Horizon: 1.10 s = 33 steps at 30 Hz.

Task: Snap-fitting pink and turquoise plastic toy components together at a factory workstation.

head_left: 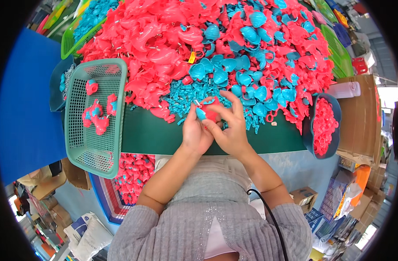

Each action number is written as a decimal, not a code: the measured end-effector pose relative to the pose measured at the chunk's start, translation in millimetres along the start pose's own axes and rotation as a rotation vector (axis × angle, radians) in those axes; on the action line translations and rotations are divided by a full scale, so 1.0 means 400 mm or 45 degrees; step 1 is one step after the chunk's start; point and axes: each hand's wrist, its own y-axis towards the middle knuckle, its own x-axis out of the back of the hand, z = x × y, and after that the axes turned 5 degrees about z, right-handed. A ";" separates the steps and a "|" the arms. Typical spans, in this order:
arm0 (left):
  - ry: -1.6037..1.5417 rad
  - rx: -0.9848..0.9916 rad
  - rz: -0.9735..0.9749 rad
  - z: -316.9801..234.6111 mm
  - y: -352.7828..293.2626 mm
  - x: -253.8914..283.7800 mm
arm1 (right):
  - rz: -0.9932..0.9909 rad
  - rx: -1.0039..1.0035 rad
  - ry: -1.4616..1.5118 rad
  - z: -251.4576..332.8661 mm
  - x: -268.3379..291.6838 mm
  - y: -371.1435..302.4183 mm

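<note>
In front of my body, both hands meet over the near edge of a big pile of plastic parts. My left hand (196, 135) cups a small pink and teal plastic toy piece (213, 114) from below and the left. My right hand (234, 132) closes on the same piece from the right, thumb and fingers against it. The fingers cover much of it. Just beyond my hands lie small teal clips (188, 96), teal shell-shaped parts (220, 77) and glossy pink curved parts (157, 56).
A green mesh basket (92, 148) at the left holds several assembled pink and teal pieces (100, 124). A dark bin (331, 145) of pink rings (323, 124) stands at the right of the green tabletop (142, 135). Below the table's left side sits a crate (104, 193) of pink pieces.
</note>
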 end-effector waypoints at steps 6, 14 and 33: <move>0.255 0.046 -0.517 0.022 -0.008 -0.088 | 0.115 0.333 -0.336 -0.039 0.013 0.002; 0.312 0.126 -0.358 -0.006 -0.024 -0.064 | -0.148 0.018 -0.452 -0.141 0.152 0.046; 0.240 0.147 -0.297 -0.028 -0.029 -0.048 | -0.128 0.322 -0.498 -0.283 0.186 0.100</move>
